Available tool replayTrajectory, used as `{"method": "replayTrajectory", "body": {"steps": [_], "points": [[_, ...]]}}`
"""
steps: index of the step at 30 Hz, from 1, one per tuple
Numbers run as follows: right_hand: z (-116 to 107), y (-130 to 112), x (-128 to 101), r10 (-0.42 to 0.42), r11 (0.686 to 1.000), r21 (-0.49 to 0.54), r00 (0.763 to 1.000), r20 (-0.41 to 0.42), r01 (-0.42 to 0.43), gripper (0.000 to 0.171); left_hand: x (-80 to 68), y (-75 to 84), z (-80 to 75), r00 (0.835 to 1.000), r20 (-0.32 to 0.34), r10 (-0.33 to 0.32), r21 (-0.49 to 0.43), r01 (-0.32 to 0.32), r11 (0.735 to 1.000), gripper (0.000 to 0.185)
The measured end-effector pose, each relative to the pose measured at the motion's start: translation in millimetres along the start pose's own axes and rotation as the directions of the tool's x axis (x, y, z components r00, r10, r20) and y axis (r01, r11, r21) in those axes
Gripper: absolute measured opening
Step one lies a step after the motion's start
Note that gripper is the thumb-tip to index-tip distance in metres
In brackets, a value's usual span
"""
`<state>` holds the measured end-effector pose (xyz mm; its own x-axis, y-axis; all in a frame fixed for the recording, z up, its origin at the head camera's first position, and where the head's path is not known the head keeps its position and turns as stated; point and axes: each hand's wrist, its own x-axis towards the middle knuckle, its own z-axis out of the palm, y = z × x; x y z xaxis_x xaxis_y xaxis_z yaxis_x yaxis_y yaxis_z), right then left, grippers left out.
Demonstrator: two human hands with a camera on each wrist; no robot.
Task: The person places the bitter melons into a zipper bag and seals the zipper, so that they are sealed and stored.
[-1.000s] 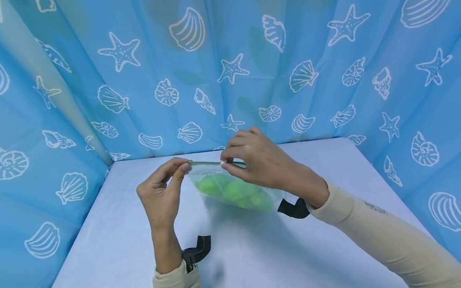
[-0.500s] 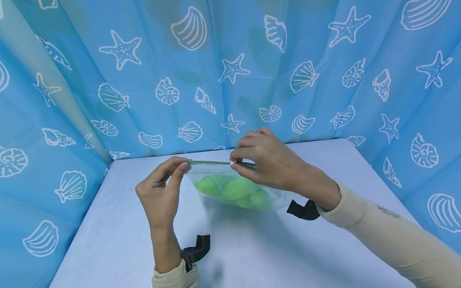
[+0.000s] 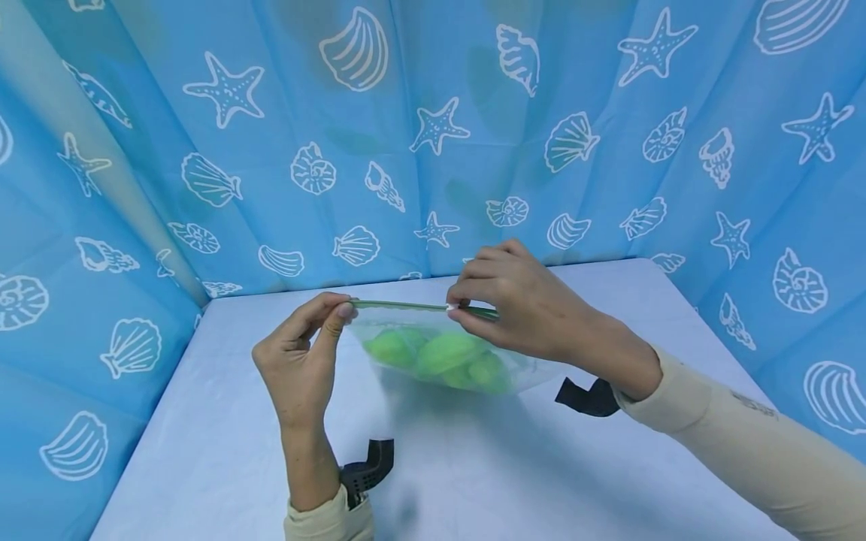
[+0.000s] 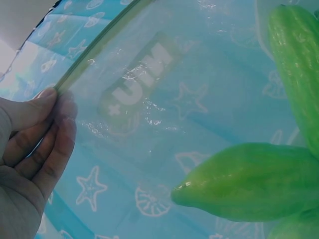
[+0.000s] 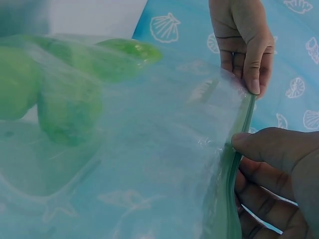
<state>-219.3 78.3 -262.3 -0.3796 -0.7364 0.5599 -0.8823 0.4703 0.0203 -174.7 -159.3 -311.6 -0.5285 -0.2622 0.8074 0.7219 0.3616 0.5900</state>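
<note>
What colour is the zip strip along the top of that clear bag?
Green; the zip strip shows best in the head view.

You are working in a small makeshift booth set up for recording, not in a lived-in room. A blue curtain (image 3: 433,113) printed with white starfish and seashells hangs on three sides of you, falling in loose folds and meeting the bench (image 3: 473,466) at its far and side edges, so it hides whatever room lies behind. The bench itself is covered by a plain pale sheet with faint creases. You wear black camera mounts (image 3: 368,469) strapped at both wrists over cream sleeves (image 3: 744,443). No furniture, appliances, shelves or windows show that would mark this as a kitchen, shop or office.
</note>
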Motion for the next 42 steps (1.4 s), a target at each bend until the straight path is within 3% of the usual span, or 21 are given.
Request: {"method": "replayTrajectory", "body": {"steps": [42], "points": [[-9,15,-32,-0.026,1.0,0.01,0.999,-0.034,0.027,0.004,-0.1,-1.8,-2.4,1.0,-0.008,0.001,0.003,-0.001,1.0,0.008]]}}
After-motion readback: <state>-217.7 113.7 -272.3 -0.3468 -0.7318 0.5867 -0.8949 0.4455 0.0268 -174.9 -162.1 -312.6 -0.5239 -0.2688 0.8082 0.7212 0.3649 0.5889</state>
